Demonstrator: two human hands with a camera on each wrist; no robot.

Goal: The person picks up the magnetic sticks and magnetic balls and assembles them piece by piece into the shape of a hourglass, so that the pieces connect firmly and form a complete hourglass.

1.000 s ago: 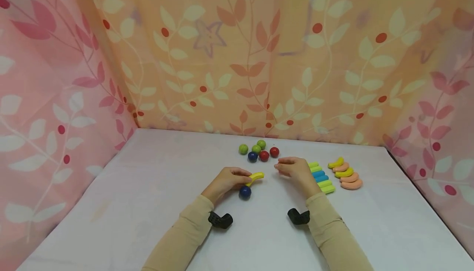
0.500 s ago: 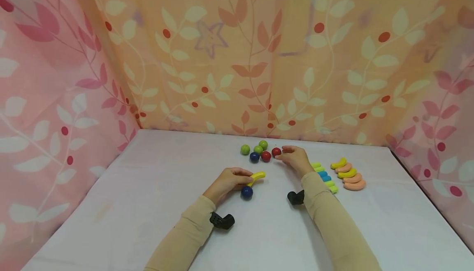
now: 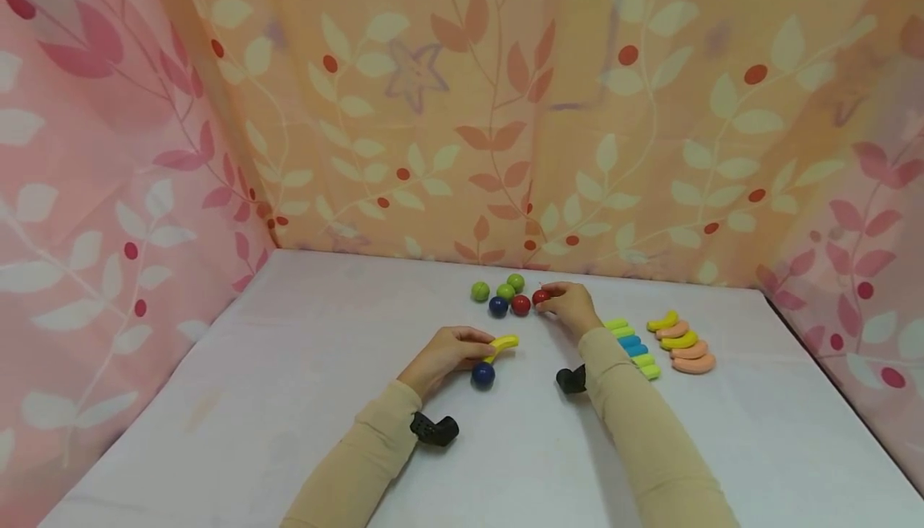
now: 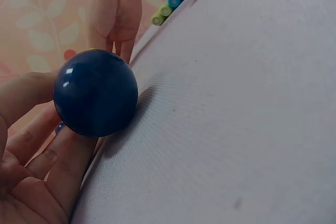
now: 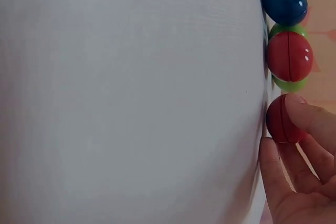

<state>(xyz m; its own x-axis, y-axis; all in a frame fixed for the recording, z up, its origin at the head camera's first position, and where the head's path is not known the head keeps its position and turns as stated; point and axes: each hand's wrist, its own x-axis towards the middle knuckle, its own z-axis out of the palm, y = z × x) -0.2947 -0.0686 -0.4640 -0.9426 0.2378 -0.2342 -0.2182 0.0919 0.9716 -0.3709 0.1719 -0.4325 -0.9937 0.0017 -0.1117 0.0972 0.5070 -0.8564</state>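
Note:
In the head view, my left hand (image 3: 451,354) pinches a yellow toy banana (image 3: 507,342) between thumb and fingers. A dark blue ball (image 3: 483,375) lies right by its near end; in the left wrist view that blue ball (image 4: 96,93) hides nearly all of the banana. Farther back, my right hand (image 3: 572,308) has its thumb and fingers around a red ball (image 3: 540,297). The right wrist view shows the thumb pressed on this seamed red ball (image 5: 282,121), with fingers behind and below it. A second red ball (image 3: 520,305) sits just left of it.
Left of the right hand, several green balls (image 3: 480,291) and another blue ball (image 3: 498,306) cluster. Under the right forearm's outer side runs a row of green and blue sticks (image 3: 632,343). Several yellow and pink banana-shaped pieces (image 3: 679,340) lie farther right. Patterned curtains (image 3: 404,127) enclose the white table (image 3: 253,400).
My right hand has moved forward and slightly left from beside the sticks to the rightmost red ball, and its fingers have closed around it. My left hand stays with the banana.

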